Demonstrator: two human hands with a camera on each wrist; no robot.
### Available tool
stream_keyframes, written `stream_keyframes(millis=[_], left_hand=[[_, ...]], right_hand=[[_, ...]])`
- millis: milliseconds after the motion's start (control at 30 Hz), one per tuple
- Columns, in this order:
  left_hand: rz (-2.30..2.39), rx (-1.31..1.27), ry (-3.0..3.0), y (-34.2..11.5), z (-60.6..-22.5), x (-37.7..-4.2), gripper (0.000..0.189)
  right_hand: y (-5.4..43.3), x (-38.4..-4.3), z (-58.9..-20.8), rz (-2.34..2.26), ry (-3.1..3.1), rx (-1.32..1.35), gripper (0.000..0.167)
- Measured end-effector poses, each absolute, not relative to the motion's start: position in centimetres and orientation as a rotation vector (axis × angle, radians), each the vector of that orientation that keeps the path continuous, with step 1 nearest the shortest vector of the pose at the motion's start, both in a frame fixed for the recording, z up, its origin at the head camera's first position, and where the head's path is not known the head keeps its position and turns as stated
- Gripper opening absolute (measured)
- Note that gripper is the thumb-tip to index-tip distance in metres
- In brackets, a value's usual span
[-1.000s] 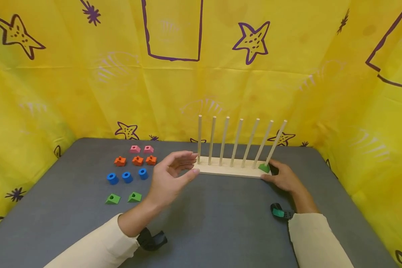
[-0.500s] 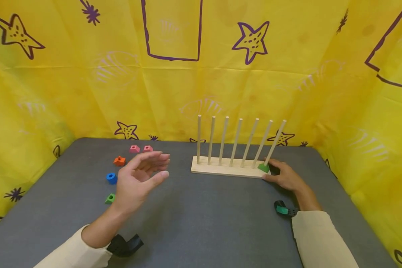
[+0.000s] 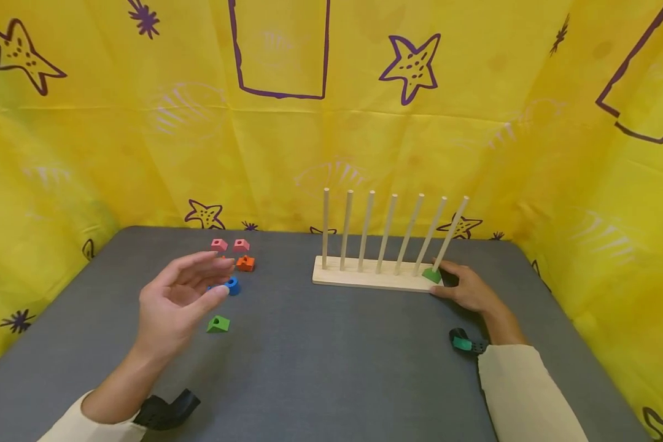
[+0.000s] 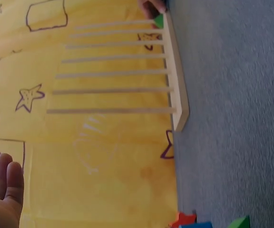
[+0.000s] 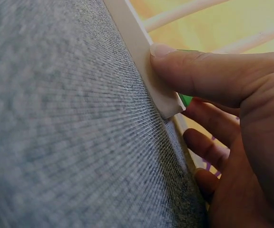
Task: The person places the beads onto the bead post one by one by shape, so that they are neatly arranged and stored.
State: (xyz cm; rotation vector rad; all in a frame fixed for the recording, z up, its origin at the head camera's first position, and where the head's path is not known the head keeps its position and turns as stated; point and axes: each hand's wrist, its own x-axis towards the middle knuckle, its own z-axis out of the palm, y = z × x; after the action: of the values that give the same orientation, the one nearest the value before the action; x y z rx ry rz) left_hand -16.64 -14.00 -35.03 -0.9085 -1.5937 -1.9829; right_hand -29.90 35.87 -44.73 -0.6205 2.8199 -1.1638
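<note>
A wooden peg board point(image 3: 364, 281) with a row of several upright dowels stands on the table. My right hand point(image 3: 468, 290) holds its right end, thumb along the front edge and fingers behind, as the right wrist view also shows. Around the foot of the rightmost dowel sits a green block point(image 3: 432, 275). My left hand point(image 3: 171, 304) hovers with relaxed, slightly bent fingers over the loose blocks and holds nothing. Beside it show a green block point(image 3: 218, 324), a blue cylinder point(image 3: 233, 286), an orange block point(image 3: 246, 264) and a pink block point(image 3: 241, 245). Other blocks are hidden behind this hand.
A second pink block point(image 3: 218, 245) lies at the back of the loose group. The grey table point(image 3: 331, 362) ends at a yellow patterned cloth point(image 3: 276, 147) at the back and sides. Dark camera mounts point(image 3: 168, 411) sit at both wrists.
My left hand has moved left from the peg board's left end to above the loose blocks, covering several of them. My right hand stays at the board's right end.
</note>
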Motion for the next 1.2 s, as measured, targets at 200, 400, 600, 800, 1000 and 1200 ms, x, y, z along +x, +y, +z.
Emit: stream_keyframes(millis=[200,400,600,800,1000,1200], left_hand=[[-1.888,-0.863,-1.663,-16.2,-35.5,-16.5,0.05],[-1.858,-0.789,-1.716,-18.9,-36.7,-16.5,0.051],[-1.811,-0.593,-1.846,-20.3,-37.7,-16.1,0.05],[-1.772,-0.497,-1.953,-21.2,-38.5,-15.7,0.039],[-1.764,-0.512,-2.027,-22.5,-39.9,-15.8,0.03],[-1.551,-0.327,-2.29,-24.0,-41.4,-16.0,0.027]], right_hand=[[35.7,-30.1,-44.8,-1.167,2.81,-0.631,0.065],[35.7,-30.2,-44.8,-1.175,2.806,-0.626,0.065],[36.0,-30.2,-44.8,-1.186,2.808,-0.638,0.064],[35.9,-30.0,-44.7,-1.183,2.803,-0.619,0.065],[35.9,-30.0,-44.7,-1.182,2.8,-0.597,0.066],[35.9,-30.0,-44.7,-1.173,2.804,-0.588,0.066]])
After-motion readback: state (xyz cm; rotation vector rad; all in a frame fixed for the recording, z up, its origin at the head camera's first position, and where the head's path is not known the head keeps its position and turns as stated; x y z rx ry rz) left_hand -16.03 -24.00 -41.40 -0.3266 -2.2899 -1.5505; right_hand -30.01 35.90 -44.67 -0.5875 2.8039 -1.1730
